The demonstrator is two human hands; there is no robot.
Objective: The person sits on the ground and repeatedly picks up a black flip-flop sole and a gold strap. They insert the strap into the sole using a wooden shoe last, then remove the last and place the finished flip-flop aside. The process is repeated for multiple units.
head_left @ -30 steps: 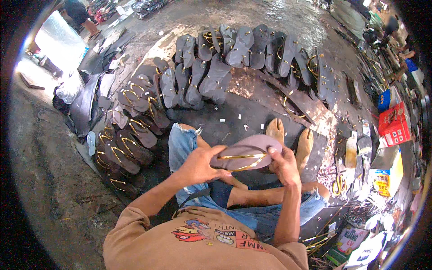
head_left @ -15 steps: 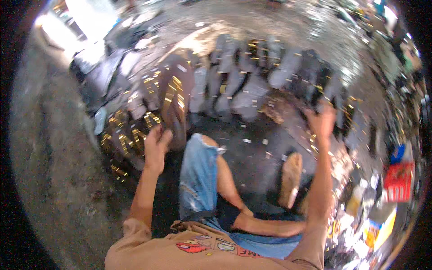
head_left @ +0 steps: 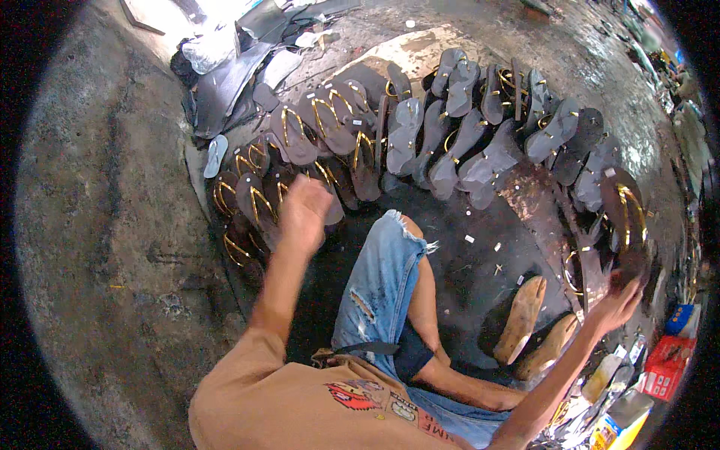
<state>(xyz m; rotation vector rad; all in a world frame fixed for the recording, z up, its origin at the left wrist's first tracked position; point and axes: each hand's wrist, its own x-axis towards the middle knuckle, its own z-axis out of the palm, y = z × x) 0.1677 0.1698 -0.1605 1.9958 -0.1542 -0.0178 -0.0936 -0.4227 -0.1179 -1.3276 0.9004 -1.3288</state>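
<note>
My right hand (head_left: 616, 304) has its fingers closed at the heel end of a dark flip-flop (head_left: 627, 202) with gold straps, at the far right of the row. My left hand (head_left: 306, 210) is over the left cluster, close beside dark gold-strapped flip-flops (head_left: 259, 202); motion smears its fingers, so any grip is unclear. Farther off, more gold-strapped flip-flops (head_left: 298, 139) lie sole down. In the middle, several grey-soled sandals (head_left: 405, 131) lie packed together, many turned over, with small gold dots on their undersides.
Two wooden foot-shaped lasts (head_left: 520, 319) lie right of my bent knee (head_left: 386, 277). Dark sheet scraps (head_left: 225, 90) pile up at the far left. A pale blue sole (head_left: 215, 156) lies near them. Red box (head_left: 667, 364) and clutter stand at the right edge. Small white scraps dot the dark floor.
The view has shifted, putting the row farther right and sharper. My right hand has moved nearer and to the right, and now has a flip-flop. My left hand has moved farther over the left cluster.
</note>
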